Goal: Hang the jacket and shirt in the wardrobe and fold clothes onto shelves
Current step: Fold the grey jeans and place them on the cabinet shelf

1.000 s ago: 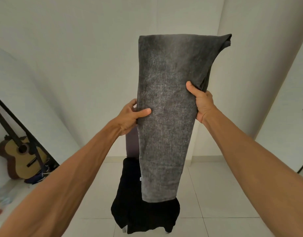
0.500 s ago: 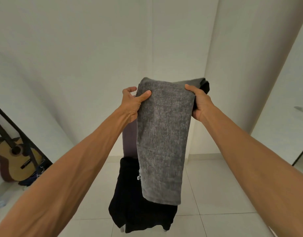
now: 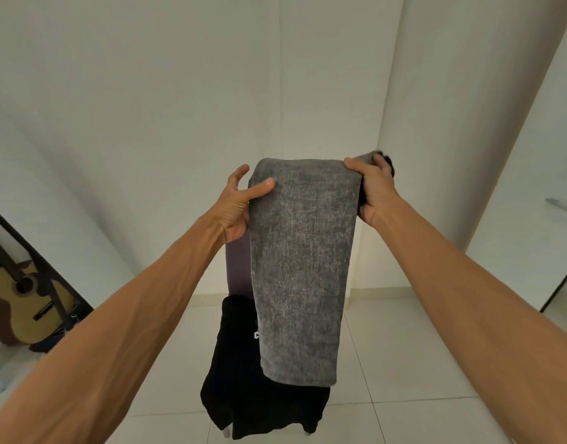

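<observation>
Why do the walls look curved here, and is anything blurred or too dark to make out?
Head view: the wide-angle lens bows the white walls; the light is soft and even, without glare; the mottled grey folded cloth is sharp, while the right hand gripping its top corner is slightly smeared; the black garment behind it is dark, its folds barely readable.

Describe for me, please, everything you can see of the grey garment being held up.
The grey garment is a mottled charcoal cloth that looks like denim, folded into a long narrow panel. It hangs upright in the air from its top fold, and its lower edge is straight. The left hand pinches its upper left edge, thumb on the front; the right hand grips the bunched upper right corner.
</observation>
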